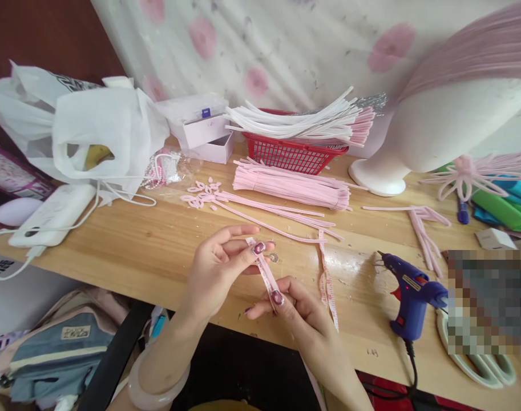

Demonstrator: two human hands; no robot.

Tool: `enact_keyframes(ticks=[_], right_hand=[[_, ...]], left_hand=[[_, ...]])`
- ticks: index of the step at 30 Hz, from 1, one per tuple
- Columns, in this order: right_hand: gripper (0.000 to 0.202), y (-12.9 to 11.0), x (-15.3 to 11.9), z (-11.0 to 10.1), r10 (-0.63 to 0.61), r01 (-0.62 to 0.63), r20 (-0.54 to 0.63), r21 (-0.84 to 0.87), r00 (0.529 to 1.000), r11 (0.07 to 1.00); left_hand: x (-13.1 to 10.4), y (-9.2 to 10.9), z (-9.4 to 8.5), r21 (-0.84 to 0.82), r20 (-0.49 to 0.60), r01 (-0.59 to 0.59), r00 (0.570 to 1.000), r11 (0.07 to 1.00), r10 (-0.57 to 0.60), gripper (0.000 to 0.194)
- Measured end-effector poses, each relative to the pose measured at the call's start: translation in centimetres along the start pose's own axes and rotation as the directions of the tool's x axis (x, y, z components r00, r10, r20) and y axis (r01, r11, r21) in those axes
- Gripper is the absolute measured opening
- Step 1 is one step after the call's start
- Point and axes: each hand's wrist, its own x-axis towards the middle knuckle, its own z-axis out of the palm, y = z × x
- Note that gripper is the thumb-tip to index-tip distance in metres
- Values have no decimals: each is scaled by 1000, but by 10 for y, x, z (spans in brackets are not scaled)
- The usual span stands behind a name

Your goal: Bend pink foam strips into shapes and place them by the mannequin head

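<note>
Between thumb and fingers, my left hand (217, 271) pinches the upper end of a white-and-pink tape measure (266, 275). My right hand (307, 314) is closed on the lower part of the same tape. A short pink pipe cleaner appears to lie along the tape between the two thumbs. More patterned tape (324, 277) trails over the desk beyond my right hand. Above the hands, loop-shaped pink pipe cleaner pieces (200, 194) with long stems (269, 208) lie on the wood. Behind them rests a thick bundle of pink pipe cleaners (290, 182).
A red basket (286, 154) holds white and pink pipe cleaners. To the right are a blue glue gun (414, 291), pale-handled scissors (478, 365), bent pink pieces (427, 234) and a white mannequin head (448, 120). Plastic bags (101, 125) and a white power strip (52, 214) occupy the left.
</note>
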Motion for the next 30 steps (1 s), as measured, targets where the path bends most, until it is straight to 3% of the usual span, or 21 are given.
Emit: enact_keyframes(ticks=[4, 7, 10, 15, 20, 30], right_hand=[[28, 4, 4, 1, -8, 4, -88, -49, 996, 999], [26, 9, 5, 0, -136, 70, -176, -339, 975, 938], [23, 16, 5, -3, -213, 114, -148, -498, 966, 860], [29, 21, 8, -4, -169, 59, -215, -441, 962, 896], [30, 20, 11, -1, -151, 46, -243, -389, 958, 920], [34, 20, 7, -5, -90, 17, -201, -339, 975, 941]], left_hand=[[2, -3, -3, -80, 10, 9, 1000, 997, -8, 28], [4, -3, -5, -47, -9, -27, 1000, 999, 26, 27], [4, -4, -7, 4, -20, -64, 998, 998, 64, 28], [5, -11, -6, 7, -26, -90, 996, 996, 90, 32], [4, -21, 0, 7, 4, -39, 999, 999, 39, 38], [-1, -28, 6, -59, 2, 46, 999, 997, -46, 23]])
